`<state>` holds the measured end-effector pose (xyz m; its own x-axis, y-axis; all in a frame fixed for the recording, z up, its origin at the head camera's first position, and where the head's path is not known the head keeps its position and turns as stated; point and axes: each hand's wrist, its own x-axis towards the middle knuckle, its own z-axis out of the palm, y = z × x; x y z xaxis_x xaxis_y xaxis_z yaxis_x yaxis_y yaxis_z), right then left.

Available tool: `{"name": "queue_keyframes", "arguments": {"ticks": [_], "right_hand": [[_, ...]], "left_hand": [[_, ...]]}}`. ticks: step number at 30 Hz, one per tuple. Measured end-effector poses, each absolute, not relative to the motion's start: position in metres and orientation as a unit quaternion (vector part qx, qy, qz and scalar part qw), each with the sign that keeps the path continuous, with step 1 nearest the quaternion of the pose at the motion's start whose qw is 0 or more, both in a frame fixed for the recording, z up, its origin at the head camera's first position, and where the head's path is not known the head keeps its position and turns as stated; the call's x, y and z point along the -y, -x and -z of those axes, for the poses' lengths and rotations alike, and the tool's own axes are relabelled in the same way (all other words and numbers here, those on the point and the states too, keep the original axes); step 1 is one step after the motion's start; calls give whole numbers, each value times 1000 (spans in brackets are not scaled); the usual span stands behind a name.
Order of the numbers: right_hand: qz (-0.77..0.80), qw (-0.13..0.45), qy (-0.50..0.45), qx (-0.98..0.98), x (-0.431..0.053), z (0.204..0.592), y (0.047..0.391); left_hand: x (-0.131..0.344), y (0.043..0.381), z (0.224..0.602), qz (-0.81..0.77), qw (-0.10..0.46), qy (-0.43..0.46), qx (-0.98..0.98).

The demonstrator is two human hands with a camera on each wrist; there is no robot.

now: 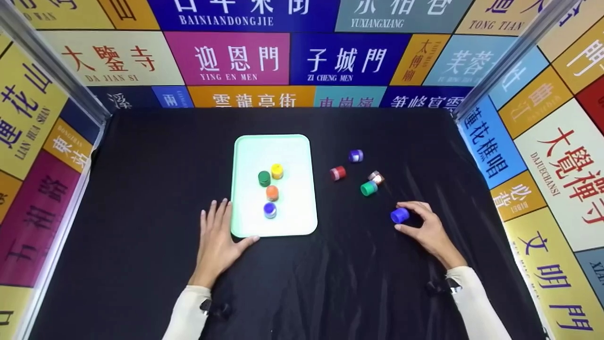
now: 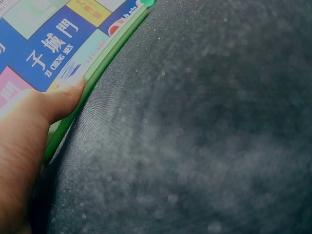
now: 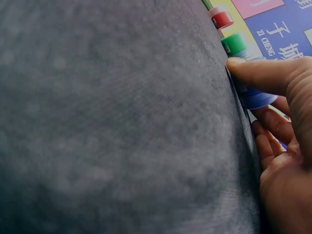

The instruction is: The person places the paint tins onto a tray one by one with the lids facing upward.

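Observation:
The right hand (image 1: 427,231) has its thumb and forefinger around a small blue paint jar (image 1: 399,216), which lies on its side on the black cloth. In the right wrist view the thumb lies across this jar (image 3: 258,97) and partly covers it. The left hand (image 1: 217,245) rests at the near left corner of a pale green tray (image 1: 245,226). Its straight fingers lie along the left side, and its thumb touches the near rim. On the tray stand a dark green jar (image 1: 264,178), a yellow jar (image 1: 277,171), an orange jar (image 1: 272,192) and a blue-purple jar (image 1: 270,210).
Right of the tray lie a red jar (image 1: 338,173), a purple jar (image 1: 356,155), a brown jar (image 1: 376,177) and a green jar (image 1: 369,188). Black cloth (image 1: 155,189) covers the table. Panels with printed signs (image 1: 226,59) stand along the back and both sides.

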<state>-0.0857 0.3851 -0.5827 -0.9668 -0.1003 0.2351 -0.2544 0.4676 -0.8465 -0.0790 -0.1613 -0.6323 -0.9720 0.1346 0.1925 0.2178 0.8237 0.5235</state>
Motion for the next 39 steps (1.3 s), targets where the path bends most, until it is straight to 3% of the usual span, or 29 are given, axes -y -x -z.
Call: {"name": "queue_keyframes", "arguments": {"ticks": [20, 39], "right_hand": [[-534, 85, -40, 840, -378, 580, 84], [-580, 117, -39, 805, -354, 574, 89]], "left_hand": [[162, 79, 632, 289, 79, 95, 949], [162, 79, 632, 287, 77, 94, 950]]}}
